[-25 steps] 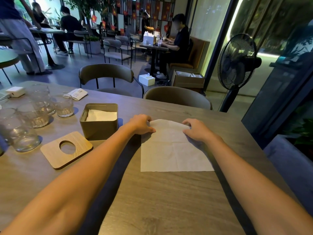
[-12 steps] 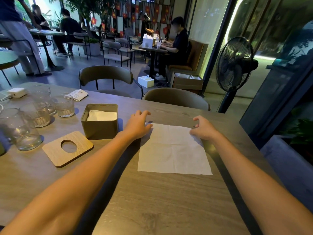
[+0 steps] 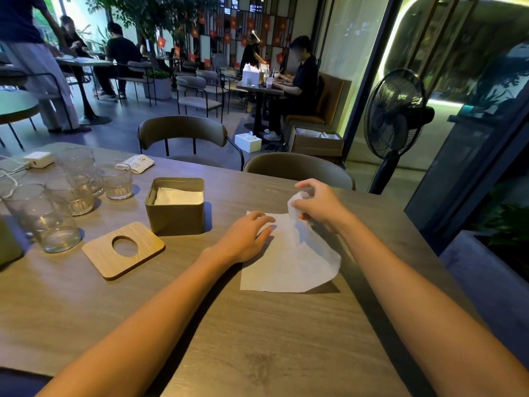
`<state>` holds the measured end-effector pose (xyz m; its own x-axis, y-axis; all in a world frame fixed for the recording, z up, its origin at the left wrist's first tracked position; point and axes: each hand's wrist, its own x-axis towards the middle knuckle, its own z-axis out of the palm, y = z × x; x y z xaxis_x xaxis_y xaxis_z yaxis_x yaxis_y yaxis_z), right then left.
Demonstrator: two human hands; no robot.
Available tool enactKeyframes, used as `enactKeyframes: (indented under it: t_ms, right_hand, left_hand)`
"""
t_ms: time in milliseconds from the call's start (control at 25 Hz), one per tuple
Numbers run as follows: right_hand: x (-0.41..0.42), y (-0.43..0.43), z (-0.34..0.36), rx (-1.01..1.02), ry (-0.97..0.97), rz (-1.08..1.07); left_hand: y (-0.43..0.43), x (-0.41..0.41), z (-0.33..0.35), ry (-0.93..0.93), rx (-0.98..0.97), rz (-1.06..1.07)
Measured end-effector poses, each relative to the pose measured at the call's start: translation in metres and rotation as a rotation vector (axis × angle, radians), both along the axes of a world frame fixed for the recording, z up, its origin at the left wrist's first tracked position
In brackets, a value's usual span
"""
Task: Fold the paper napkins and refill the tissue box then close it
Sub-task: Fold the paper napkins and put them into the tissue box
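Note:
A white paper napkin [image 3: 286, 262] lies on the wooden table [image 3: 257, 339] in front of me. My left hand [image 3: 246, 239] rests flat on its left part, fingers straight. My right hand [image 3: 317, 204] pinches the napkin's far right corner and lifts it off the table, so the right side curls upward. To the left stands the open olive tissue box [image 3: 174, 216] with folded white napkins inside. Its wooden lid [image 3: 123, 250], with a round hole, lies flat on the table in front of the box.
Several drinking glasses [image 3: 71, 190] stand at the left of the table, with a white charger [image 3: 38, 159] and a small packet [image 3: 138, 163] behind them. Two chairs [image 3: 297, 170] face the far edge. A standing fan [image 3: 395, 116] is at the right. People sit at other tables.
My right hand has pinched the napkin's far right corner and raised it, curling that side up. My left hand has slid onto the napkin and presses it flat.

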<state>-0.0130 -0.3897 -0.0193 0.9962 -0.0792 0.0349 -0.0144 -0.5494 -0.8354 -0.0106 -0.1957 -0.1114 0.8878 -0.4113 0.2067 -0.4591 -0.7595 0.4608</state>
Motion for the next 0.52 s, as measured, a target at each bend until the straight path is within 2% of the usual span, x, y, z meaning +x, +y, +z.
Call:
enactKeyframes:
  t_ms: [120, 320, 440, 520]
  right_hand:
    - [0.006, 0.029, -0.005, 0.031, -0.022, 0.062]
    - [0.009, 0.066, -0.017, 0.134, -0.029, 0.118]
    - [0.010, 0.075, -0.026, 0.125, -0.048, 0.099]
    - [0.010, 0.071, -0.030, 0.095, -0.085, 0.089]
  left_hand:
    - [0.013, -0.007, -0.001, 0.012, -0.162, 0.051]
    - [0.029, -0.017, 0.011, 0.112, -0.627, 0.151]
    - [0.032, -0.019, 0.009, 0.125, -0.701, 0.194]
    - [0.031, -0.019, 0.008, 0.093, -0.674, 0.194]
